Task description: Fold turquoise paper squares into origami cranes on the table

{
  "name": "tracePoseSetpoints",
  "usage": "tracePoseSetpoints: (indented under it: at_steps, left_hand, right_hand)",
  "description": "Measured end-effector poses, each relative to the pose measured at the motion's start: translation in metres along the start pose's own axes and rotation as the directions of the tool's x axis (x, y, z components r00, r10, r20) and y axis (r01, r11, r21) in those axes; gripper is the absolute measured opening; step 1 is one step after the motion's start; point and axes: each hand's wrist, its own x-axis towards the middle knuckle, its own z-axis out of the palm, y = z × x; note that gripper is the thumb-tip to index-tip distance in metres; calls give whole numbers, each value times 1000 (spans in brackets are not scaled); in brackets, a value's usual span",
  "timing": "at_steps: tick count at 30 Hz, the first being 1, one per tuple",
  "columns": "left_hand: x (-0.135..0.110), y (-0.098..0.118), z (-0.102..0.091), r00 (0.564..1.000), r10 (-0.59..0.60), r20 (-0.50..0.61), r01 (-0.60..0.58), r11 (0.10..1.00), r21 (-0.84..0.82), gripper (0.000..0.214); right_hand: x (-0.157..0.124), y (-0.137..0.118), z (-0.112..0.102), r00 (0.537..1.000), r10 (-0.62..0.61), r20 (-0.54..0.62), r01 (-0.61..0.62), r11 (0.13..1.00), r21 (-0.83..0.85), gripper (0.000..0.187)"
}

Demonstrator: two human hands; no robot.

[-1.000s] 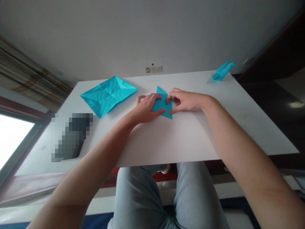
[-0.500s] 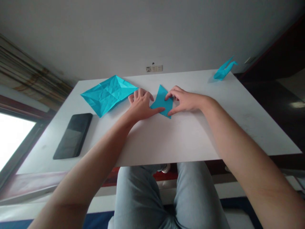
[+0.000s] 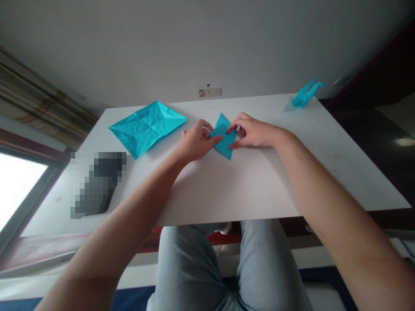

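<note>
Turquoise origami paper (image 3: 222, 137), folded into a small diamond, lay near the middle of a white desk (image 3: 246, 194), with one point aimed at the far edge and the opposite point at the near side. The person's left hand (image 3: 196, 140) reached in from the near left, its fingers curled and its thumb pressed on the diamond's left side. The right hand (image 3: 251, 133) reached in from the near right in a narrow pinch, forefinger and thumb touching the diamond's right side. Both hands held the paper between them, flat against the desk.

Just beyond the left hand lay a large creased turquoise paper sheet (image 3: 147, 128), opened out and scored with fold lines. At the far right corner of the desk stood a small turquoise paper crane (image 3: 303, 97). A dark flat rectangular object (image 3: 97, 183) lay at the near left, too pixelated to identify. A white wall socket panel (image 3: 209, 92) was set in the wall beyond the far edge. Light blue jeans (image 3: 191, 268) showed below the near edge.
</note>
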Motion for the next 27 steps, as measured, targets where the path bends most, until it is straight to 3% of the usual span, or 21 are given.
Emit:
tracePoseSetpoints:
  at_steps: [3, 6, 11, 15, 20, 23, 27]
  left_hand:
    - [0, -2, 5, 996, 68, 51, -49, 948, -315, 36]
    - [0, -3, 6, 984, 157, 88, -108, 904, -413, 34]
    - [0, 0, -1, 976, 203, 76, -183, 959, -215, 45]
    - [3, 1, -9, 978, 151, 145, -138, 986, -95, 42]
    - [1, -1, -16, 982, 161, 99, -176, 970, 169, 34]
    - [-2, -2, -15, 977, 169, 131, -192, 961, 196, 23]
    - [-2, -4, -9, 978, 147, 149, -178, 958, 226, 31]
  right_hand:
    - [-1, -1, 0, 1000, 4, -4, -4, 1000, 1, 58]
    - [-1, -1, 0, 1000, 1, -9, -1, 1000, -2, 58]
    - [-1, -2, 0, 1000, 8, 7, -8, 1000, 0, 59]
    - [-3, -4, -2, 1000, -12, 28, 13, 1000, -10, 60]
    - [-3, -3, -2, 998, -46, 50, 46, 999, 4, 52]
    - [-1, 0, -1, 998, -48, 36, 47, 999, 19, 46]
    - [0, -1, -1, 997, -66, 40, 65, 998, 27, 48]
